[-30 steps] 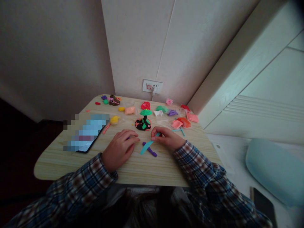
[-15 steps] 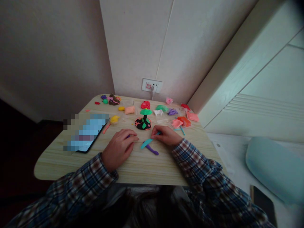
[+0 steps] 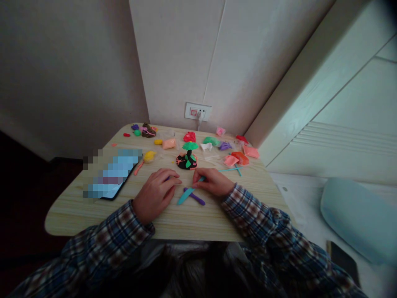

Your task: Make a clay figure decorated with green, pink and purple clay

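My right hand (image 3: pixel 214 182), its fingers pinched, holds a turquoise clay knife (image 3: pixel 185 196) by the upper end. The flat blade points down and to the left, crossing over a purple modelling tool (image 3: pixel 198 199) on the table. To the left, my left hand (image 3: pixel 158 188) rests on the tabletop with its fingers curled and thumb near the index finger. A bit of purple (image 3: pixel 168 178) shows between its fingers; what it belongs to is hidden. Just beyond both hands stands a black clay model (image 3: pixel 182 163) with orange trim, green leaves and a green top (image 3: pixel 190 145).
A phone (image 3: pixel 119 174) with a blurred screen lies at left. Beside it is yellow clay (image 3: pixel 149 156). Bagged clay, including orange (image 3: pixel 240 157) and green (image 3: pixel 211 141), lines the back, near a brown clay figure (image 3: pixel 148 130). Thin turquoise sticks (image 3: pixel 238 170) lie right.
My right hand has shifted slightly left, and the turquoise knife's blade has swung down and left across the purple tool. The purple tool has moved slightly. My left hand stays put.
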The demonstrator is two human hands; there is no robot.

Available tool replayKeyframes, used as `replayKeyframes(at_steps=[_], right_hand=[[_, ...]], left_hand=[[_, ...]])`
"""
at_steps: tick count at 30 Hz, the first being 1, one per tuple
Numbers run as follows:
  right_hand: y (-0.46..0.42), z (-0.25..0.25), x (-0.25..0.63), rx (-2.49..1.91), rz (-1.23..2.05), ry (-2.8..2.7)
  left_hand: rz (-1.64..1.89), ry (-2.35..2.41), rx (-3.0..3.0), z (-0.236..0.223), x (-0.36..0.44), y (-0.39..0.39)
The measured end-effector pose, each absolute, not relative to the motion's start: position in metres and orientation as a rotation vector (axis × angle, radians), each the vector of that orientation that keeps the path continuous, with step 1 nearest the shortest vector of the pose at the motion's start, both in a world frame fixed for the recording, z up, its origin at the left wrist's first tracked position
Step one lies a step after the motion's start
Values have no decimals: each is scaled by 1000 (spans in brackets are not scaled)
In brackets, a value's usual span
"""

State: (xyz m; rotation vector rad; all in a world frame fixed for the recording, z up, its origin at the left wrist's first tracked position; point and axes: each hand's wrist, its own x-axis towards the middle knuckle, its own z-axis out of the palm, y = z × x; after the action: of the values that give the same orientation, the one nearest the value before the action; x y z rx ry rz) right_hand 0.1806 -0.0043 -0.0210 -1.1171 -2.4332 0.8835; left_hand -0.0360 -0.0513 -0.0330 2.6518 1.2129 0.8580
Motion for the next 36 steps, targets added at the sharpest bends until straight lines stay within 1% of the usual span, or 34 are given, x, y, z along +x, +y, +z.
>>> replayKeyframes(at_steps=[3, 7, 11, 15, 19, 23, 27, 31, 36], right_hand=[[-5, -20, 180, -1216, 832, -2391], [-5, -19, 179, -1093, 889, -2455], [-4, -20, 180, -1226, 837, -2399], [-4, -21, 181, -1089, 929, -2453], [-3, -22, 184, -1231, 858, -2398], [-4, -23, 185, -1108, 933, -2441], [-4, -22, 187, -1238, 888, -2395], [-4, -23, 189, -1132, 964, -2436], [-6, -24, 193, -1269, 890, -2385]], left_hand=[[860, 1201, 2655, -33, -36, -51], [866, 1215, 2649, -33, -35, -50], [858, 1210, 2651, -32, -35, -51], [865, 1221, 2650, -32, -35, -51], [862, 1212, 2655, -32, -34, -51], [847, 1217, 2650, -32, -34, -51], [835, 1209, 2653, -32, -34, -51], [841, 1219, 2646, -32, -34, -52], [836, 1207, 2650, -32, -34, -53]])
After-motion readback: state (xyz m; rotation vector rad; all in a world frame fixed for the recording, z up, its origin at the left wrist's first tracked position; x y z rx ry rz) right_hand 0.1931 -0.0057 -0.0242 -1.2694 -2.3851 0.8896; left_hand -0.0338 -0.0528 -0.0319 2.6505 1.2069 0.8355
